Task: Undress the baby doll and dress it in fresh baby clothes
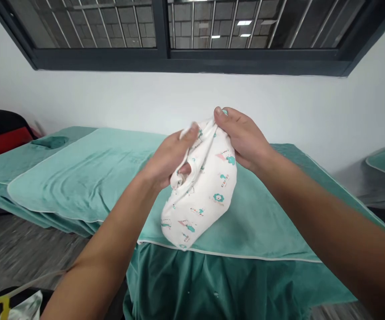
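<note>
Above the bed (265, 218), the left hand (170, 155) and right hand (240, 133), both closed, grip a cloth (208, 195) (white, with small green and pink prints) that hangs between them.

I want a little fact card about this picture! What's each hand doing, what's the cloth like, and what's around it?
Left hand: gripping the cloth's gathered side
Right hand: pinching its top
Cloth: white printed cloth, bunched, hanging down, with teal and pink pictures
Behind the cloth: bed with a teal cover, edged in white piping
Far side: white wall
Above: dark-framed window with metal bars
</note>
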{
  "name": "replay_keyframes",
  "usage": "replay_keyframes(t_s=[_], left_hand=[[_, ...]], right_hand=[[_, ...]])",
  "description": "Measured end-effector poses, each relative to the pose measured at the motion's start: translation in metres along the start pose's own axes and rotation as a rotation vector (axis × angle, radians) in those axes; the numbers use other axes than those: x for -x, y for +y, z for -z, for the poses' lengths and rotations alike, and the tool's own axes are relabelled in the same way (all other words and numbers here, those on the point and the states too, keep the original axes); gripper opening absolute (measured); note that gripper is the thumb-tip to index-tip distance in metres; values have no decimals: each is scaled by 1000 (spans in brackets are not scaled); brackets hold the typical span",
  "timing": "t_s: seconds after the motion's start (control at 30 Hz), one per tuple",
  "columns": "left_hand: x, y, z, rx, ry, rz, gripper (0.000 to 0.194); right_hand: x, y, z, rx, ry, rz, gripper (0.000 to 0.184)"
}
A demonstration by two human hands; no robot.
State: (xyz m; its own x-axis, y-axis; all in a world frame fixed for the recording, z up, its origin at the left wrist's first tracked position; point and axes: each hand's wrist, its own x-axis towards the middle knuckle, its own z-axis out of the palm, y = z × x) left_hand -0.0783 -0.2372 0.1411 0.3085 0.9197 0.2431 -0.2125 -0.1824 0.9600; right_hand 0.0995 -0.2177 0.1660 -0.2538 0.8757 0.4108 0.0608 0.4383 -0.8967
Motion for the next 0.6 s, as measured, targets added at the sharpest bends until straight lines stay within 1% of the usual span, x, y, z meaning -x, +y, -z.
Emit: replay_keyframes(t_s=[0.07,0.1,0.13,0.17,0.23,0.27,0.3,0.33,0.37,0.4,0.47,0.53,0.57,0.6], left_hand=[[3,-5,1,-63,-102,80,40],[4,-7,2,-69,-111,93,39],[3,-9,3,-56,-88,81,38],[2,-11,5,-30,-43,50,37],[-2,-16,7,31,54,-22,35],[-4,-19,7,54,81,-36,34],[-7,-23,7,73,99,-29,35],[-9,-26,7,91,114,-7,36],[-12,-30,7,114,129,19,38],[-13,-34,6,138,139,45,40],[-15,-41,5,175,125,87,45],[-14,-45,4,184,50,121,47],[-13,-46,4,173,-16,142,48],[-11,-46,5,152,-92,170,48]], right_hand=[[1,5,0,-20,5,-45,53],[3,8,1,-29,-20,-69,53],[6,11,1,-35,-69,-93,54],[11,14,2,-35,-150,-126,53],[20,22,4,-12,-383,-219,49],[25,26,5,4,-501,-268,47],[29,29,6,14,-590,-310,45],[31,33,6,12,-628,-338,44],[32,37,5,-2,-602,-344,46],[32,41,4,-27,-520,-329,47],[28,47,2,-80,-284,-273,48],[22,53,1,-107,-85,-203,53],[18,56,0,-95,-24,-165,57],[15,58,1,-46,10,-119,62]])
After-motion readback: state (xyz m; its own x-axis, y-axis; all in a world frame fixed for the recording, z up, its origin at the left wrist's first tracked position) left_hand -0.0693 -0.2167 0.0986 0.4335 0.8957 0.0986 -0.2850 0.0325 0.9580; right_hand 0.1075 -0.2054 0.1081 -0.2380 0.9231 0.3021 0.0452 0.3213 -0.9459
